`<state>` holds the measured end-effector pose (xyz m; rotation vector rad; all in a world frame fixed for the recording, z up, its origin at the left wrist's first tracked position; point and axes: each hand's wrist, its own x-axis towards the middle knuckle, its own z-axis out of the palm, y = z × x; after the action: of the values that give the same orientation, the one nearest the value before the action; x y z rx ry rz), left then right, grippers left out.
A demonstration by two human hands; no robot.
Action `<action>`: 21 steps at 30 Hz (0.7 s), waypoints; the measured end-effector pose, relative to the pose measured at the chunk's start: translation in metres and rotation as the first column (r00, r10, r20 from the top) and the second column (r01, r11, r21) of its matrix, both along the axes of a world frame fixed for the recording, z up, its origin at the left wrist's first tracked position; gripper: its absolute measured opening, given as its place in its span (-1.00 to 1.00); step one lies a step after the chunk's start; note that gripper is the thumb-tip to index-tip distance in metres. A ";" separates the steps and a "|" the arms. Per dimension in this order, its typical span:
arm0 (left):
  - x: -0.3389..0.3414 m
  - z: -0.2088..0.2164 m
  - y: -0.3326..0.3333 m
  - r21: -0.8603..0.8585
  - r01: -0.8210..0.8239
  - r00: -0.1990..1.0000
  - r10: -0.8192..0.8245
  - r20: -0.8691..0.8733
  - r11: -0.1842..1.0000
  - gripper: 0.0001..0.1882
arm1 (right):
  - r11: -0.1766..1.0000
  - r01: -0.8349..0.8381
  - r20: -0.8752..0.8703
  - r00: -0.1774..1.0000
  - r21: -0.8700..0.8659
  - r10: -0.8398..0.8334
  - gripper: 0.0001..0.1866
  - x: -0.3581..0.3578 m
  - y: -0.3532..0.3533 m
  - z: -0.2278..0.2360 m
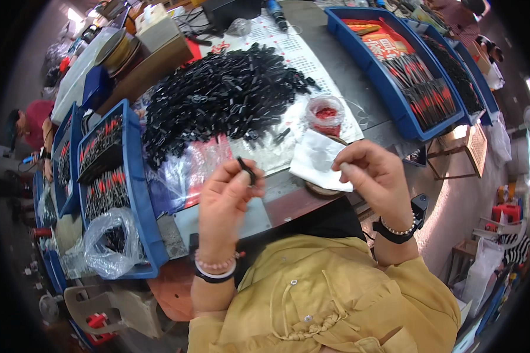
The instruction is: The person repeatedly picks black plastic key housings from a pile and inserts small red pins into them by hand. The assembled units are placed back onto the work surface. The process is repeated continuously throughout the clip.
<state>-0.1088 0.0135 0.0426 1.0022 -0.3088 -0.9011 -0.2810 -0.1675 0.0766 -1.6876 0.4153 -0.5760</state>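
My left hand (222,197) is closed in a pinch around a small black part (245,167), above the near edge of the table. At the right, my right hand (383,179) is pinched together, thumb against forefinger, beside a white sheet (313,154). Whatever sits between those fingertips is too small to make out. The sheet lies over a round brownish object (323,191), mostly hidden. Just beyond it stands a clear tub (321,101) with small red pieces (327,120). A large heap of small black parts (218,97) spreads across the table ahead of both hands.
Blue trays (150,226) of black-and-red pieces stand at the left, with a clear plastic bag (115,242) on one. More blue trays (368,73) are at the right. A blue tool (277,15) lies at the back. Another person (34,130) is at far left.
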 end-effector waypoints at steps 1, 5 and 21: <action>-0.007 -0.003 0.006 0.001 0.022 0.997 -0.022 -0.070 1.000 -0.77 | 0.992 -0.079 -0.039 0.996 -0.099 0.076 -0.91 0.006 0.004 -0.004; -0.030 -0.010 0.026 0.021 0.080 0.982 -0.075 -0.172 0.997 -0.73 | 0.937 -0.267 -0.072 0.964 -0.224 0.257 -0.90 0.025 0.023 -0.016; -0.050 -0.019 0.040 -0.062 0.199 0.924 -0.209 -0.321 0.978 -0.65 | 0.816 -0.470 0.033 0.872 0.335 0.489 -0.85 0.043 0.043 -0.027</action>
<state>-0.1591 0.0532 0.0239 0.7866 -0.1455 -1.2313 -0.2381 -0.1249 0.0496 -1.4039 0.1000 -0.0741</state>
